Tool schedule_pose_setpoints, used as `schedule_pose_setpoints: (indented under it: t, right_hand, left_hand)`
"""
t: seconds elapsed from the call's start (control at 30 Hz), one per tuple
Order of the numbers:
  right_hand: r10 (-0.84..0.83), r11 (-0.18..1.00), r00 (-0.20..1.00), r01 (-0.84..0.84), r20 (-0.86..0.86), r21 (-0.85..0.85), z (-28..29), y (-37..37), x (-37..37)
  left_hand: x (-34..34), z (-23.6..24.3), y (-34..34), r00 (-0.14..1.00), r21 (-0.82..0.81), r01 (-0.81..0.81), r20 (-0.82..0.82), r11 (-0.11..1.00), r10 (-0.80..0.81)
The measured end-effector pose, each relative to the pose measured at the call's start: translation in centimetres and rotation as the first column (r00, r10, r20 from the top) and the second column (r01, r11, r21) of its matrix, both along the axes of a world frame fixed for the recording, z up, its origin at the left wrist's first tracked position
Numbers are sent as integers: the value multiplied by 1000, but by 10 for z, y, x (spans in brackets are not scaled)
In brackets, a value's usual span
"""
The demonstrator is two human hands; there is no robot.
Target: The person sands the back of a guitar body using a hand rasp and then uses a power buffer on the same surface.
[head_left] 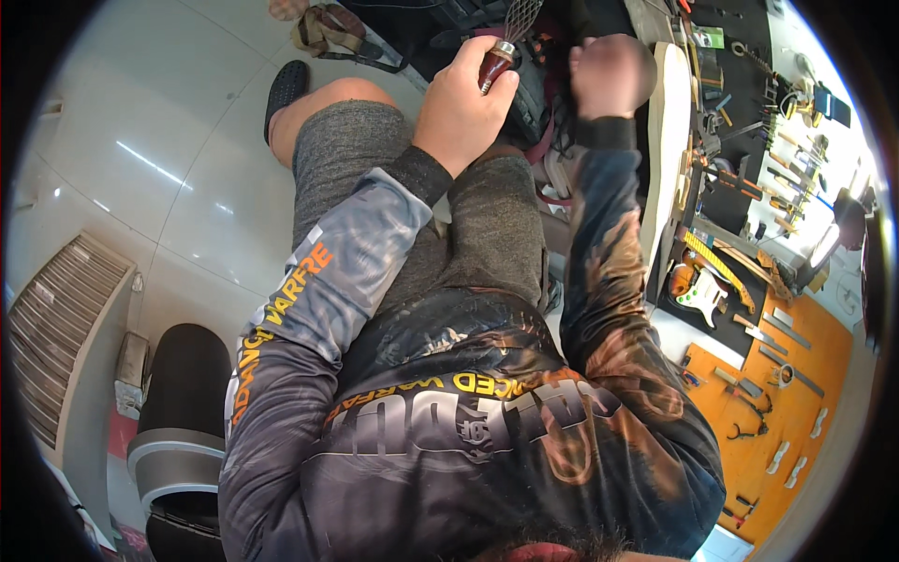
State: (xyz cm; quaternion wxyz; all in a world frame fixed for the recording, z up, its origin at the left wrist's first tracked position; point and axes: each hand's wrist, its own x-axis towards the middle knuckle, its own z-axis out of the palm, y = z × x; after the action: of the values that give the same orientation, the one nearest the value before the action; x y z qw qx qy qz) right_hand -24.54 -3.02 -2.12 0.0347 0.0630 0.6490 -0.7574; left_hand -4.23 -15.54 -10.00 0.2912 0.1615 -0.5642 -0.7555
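Note:
My left hand [468,110] is raised over my knees near the top of the view. Its fingers and thumb are closed round the dark red-brown handle of a saw rasp [523,23]. The rasp has a metal collar and a lattice blade that runs up out of the picture. My right hand [611,77] is level with it, farther right, beside a pale bench edge [667,140]. A blur covers most of the right hand, so its fingers and anything in them cannot be made out.
Dark bags with straps [538,131] lie beyond my knees. To the right, a sunburst guitar body [698,288] and several tools rest on a black mat and an orange board [796,365]. More tools hang on the wall [740,103]. At left stand a black stool [178,375] and a slatted grey unit [70,318].

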Motion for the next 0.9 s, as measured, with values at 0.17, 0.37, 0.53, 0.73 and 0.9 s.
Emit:
schedule_pose_setpoints:
  t: [0.17,0.37,0.53,0.73,0.9]
  right_hand:
    - [741,438,655,-639,148,633,-61,16,94]
    - [854,-231,325,-463,407,856,-14,88,137]
    - [722,409,691,-394,-28,823,128,162,122]
    - [316,670,715,297,-623,680,164,274,69]
    - [526,499,601,354,-601,791,129,307,60]
  left_hand:
    - [-7,-3,5,999,-7,-18,-41,1000,18]
    - [-3,-8,6,984,102,173,-67,980,-167]
    - [12,11,20,938,78,347,-42,935,-344]
    - [22,65,95,740,-64,672,22,738,-672]
    - [24,81,142,657,-243,744,97,623,-747]
